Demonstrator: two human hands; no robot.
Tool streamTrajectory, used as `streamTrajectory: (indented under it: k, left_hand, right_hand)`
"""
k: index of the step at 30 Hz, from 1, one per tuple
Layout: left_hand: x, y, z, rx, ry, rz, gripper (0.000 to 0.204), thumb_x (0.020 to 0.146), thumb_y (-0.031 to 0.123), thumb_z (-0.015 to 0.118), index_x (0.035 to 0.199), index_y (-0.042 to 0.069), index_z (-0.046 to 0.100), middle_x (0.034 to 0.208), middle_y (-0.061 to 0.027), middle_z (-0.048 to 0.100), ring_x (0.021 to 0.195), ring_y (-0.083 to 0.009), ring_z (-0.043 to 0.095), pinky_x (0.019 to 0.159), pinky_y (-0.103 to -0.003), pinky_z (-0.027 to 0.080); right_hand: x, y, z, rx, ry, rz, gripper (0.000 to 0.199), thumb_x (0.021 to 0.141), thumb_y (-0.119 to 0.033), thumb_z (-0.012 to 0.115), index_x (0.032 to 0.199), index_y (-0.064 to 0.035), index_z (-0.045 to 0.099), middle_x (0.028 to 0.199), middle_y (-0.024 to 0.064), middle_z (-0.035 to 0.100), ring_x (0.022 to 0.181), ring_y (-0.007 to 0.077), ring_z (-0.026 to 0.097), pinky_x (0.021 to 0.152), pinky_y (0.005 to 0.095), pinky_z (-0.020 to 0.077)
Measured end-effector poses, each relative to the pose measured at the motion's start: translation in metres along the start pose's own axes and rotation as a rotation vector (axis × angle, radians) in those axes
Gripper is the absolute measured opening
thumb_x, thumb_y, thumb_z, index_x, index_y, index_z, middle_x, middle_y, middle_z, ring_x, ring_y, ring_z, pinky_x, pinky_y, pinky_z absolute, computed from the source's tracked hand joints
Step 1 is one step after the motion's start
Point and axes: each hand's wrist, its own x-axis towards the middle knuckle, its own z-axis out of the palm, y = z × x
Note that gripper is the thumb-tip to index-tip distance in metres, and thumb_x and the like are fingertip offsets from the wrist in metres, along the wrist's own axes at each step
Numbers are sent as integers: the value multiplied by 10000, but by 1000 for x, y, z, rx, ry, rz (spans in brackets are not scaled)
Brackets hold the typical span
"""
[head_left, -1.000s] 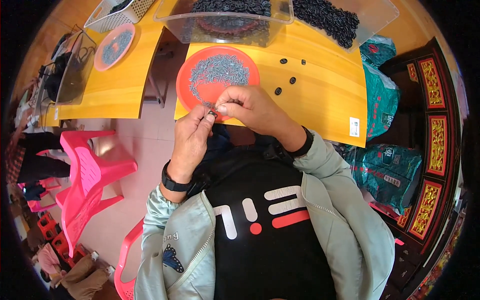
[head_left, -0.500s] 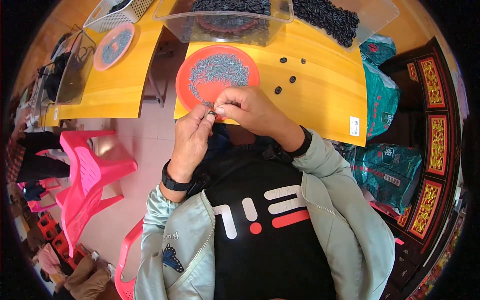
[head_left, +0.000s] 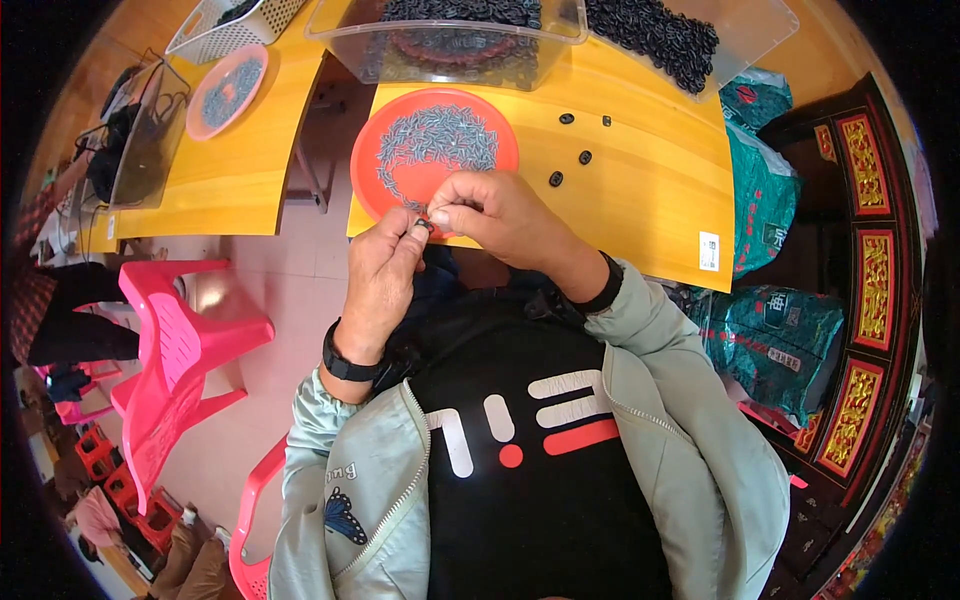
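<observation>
My left hand (head_left: 383, 265) is closed, pinching a small black plastic piece (head_left: 424, 226) between thumb and fingers. Against it, my right hand (head_left: 497, 217) has its thumb and forefinger pressed together; whatever is between these fingertips is too small to make out. Both hands meet over the near edge of a round orange-red plate (head_left: 508, 155). Many small grey metal pins or screws (head_left: 440, 135) lie heaped on that plate. To its right, a few loose black oval pieces (head_left: 556, 179) rest on the yellow table (head_left: 640, 200).
Clear plastic bins (head_left: 450, 65) full of black pieces line the table's far side. On a second table at left are another plate of pins (head_left: 232, 92) and a white basket (head_left: 240, 32). A pink stool (head_left: 180, 340) stands left; green sacks (head_left: 770, 340) sit right.
My hands stay almost in place, with a slight shift of the fingertips around the black piece. At the far left, a person in a checked sleeve has moved a little.
</observation>
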Motion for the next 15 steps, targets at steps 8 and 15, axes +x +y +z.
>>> streamTrajectory:
  k: [8, 15]
  left_hand:
    - [-3, 0, -1, 37, -8, 10, 140, 887, 98, 492, 823, -14, 549, 586, -32, 487, 535, -97, 463, 502, -254, 389]
    - [-1, 1, 0, 61, -1, 1, 158, 888, 124, 488, 807, 1, 543, 591, -13, 484, 546, -86, 461, 502, -243, 374]
  right_hand:
    - [-2, -5, 4, -164, 27, -32, 145, 843, -132, 595, 856, 12, 606, 762, 54, 635, 714, 102, 582, 647, 256, 462]
    - [-1, -4, 6, -178, 56, -52, 146, 838, -133, 599, 851, 12, 611, 762, 65, 640, 707, 111, 589, 642, 258, 463]
